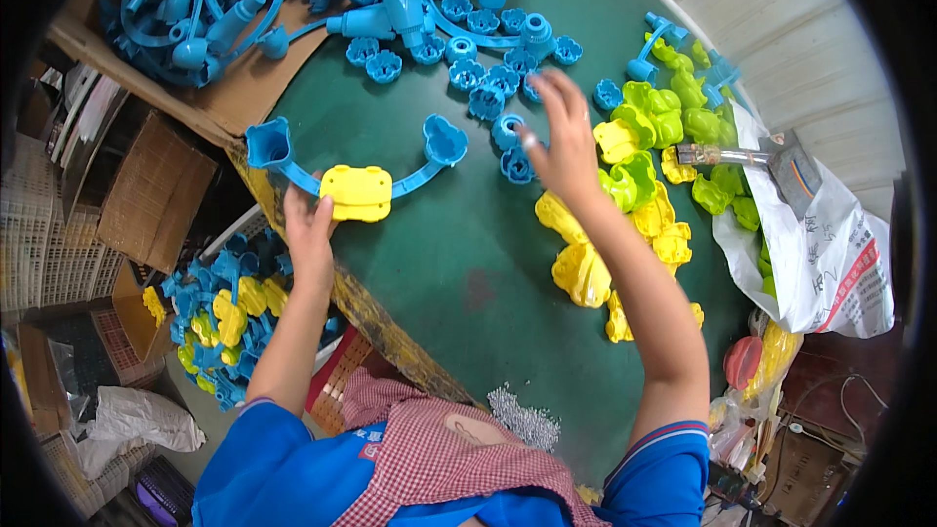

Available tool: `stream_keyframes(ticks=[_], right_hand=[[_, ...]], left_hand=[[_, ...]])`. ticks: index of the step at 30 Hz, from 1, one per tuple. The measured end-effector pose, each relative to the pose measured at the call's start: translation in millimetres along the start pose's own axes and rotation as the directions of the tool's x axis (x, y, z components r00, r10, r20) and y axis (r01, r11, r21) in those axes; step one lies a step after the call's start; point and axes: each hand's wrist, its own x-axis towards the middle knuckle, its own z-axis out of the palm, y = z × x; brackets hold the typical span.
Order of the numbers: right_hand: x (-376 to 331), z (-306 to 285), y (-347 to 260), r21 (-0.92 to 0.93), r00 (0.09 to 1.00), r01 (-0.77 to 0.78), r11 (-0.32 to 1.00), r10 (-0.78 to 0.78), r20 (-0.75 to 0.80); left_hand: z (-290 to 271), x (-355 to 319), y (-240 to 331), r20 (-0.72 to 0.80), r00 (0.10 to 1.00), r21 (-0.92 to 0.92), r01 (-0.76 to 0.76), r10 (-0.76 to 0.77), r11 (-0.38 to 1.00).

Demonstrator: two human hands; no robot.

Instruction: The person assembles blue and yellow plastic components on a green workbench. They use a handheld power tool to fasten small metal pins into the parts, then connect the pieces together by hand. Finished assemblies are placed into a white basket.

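Observation:
My left hand (310, 234) grips a curved blue plastic arm (417, 179) by its middle, where a yellow plastic block (356, 193) sits on it. One end of the arm carries a blue cup, the other a blue flower-shaped cup. My right hand (566, 154) is raised over the green table, fingers apart and nothing visible in them. Close to its thumb lie a round blue socket piece (507, 131) and a blue flower-shaped cap (516, 166). Below the right wrist are yellow plastic shells (581, 274), partly hidden by the forearm.
Blue plastic parts (229, 24) heap over a cardboard box at far left. Lime-green pieces (664, 117) and a white sack (820, 244) line the right side, beside a metal-ended tool (727, 155). Small metal screws (524, 420) pile near me. A bin of finished-looking pieces (229, 317) stands lower left.

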Motion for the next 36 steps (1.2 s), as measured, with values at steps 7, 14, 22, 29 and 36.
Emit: stream_keyframes(ticks=[7,14,22,29,36], right_hand=[[105.1,38.6,85.1,-0.256,0.974,-0.143,0.956,0.182,0.137],[77.7,-48.5,74.3,0.159,0.961,-0.255,0.954,0.267,-0.066],[-52.0,-85.9,-61.9,0.531,0.824,-0.35,0.771,0.523,-0.217],[-114.2,-108.6,-70.4,0.186,0.956,-0.201,0.962,0.234,-0.175],[-152.3,-172.7,-52.6,0.029,0.969,-0.23,0.973,0.232,-0.084]], left_hand=[[9.4,-13.1,-8.7,-0.028,0.985,0.062,-0.166,0.168,0.984],[10.9,-27.0,-11.6,-0.096,0.96,0.309,-0.224,0.264,0.924],[136.5,-49.1,42.3,0.658,0.744,-0.239,0.057,0.118,0.969],[200.5,-17.8,77.7,0.795,0.604,0.174,-0.319,0.058,0.932],[184.6,-67.2,114.3,0.879,-0.078,-0.116,-0.992,0.47,0.052]])
